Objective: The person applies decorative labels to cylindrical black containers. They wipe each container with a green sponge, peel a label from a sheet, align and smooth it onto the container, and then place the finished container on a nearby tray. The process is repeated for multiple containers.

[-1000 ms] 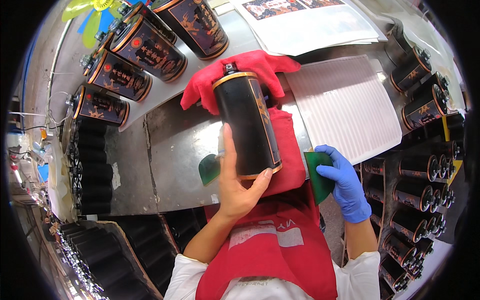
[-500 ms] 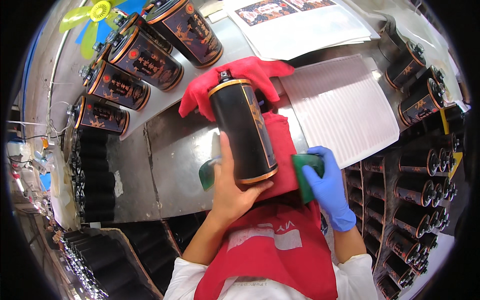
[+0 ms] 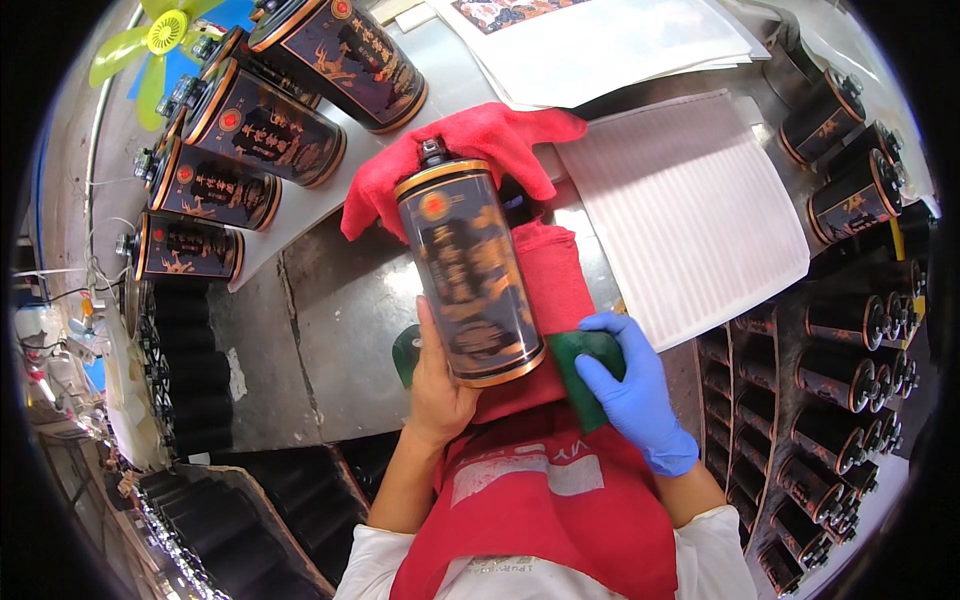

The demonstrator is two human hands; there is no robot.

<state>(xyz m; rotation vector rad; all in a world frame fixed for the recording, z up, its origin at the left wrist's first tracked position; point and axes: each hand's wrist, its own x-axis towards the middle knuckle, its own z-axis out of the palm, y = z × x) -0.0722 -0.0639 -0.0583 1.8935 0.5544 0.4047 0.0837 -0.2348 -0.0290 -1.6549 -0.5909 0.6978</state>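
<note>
A black cylindrical bottle [image 3: 468,275] with gold rims and a decorated front lies tilted before me, its capped neck pointing away. My bare left hand [image 3: 440,395] grips it at the lower left, the thumb along its side. My right hand [image 3: 645,395], in a blue glove, holds a flat green scraper-like pad [image 3: 585,375] close to the bottle's lower right; I cannot tell whether they touch. Under the bottle are a red cloth [image 3: 530,140] at its neck and a red wrapped support [image 3: 555,275]. Another green piece [image 3: 405,355] shows partly behind my left hand.
Several decorated bottles [image 3: 265,125] stand at the far left, near a green fan [image 3: 165,35]. A white ribbed sheet [image 3: 690,215] lies on the metal table [image 3: 255,350], with printed papers [image 3: 600,60] beyond. Racks of bottles [image 3: 840,380] line the right; dark bottles fill the lower left.
The bottle has turned about its length, so its decorated front now faces up instead of plain black. My right hand and the green pad have moved left, closer to it.
</note>
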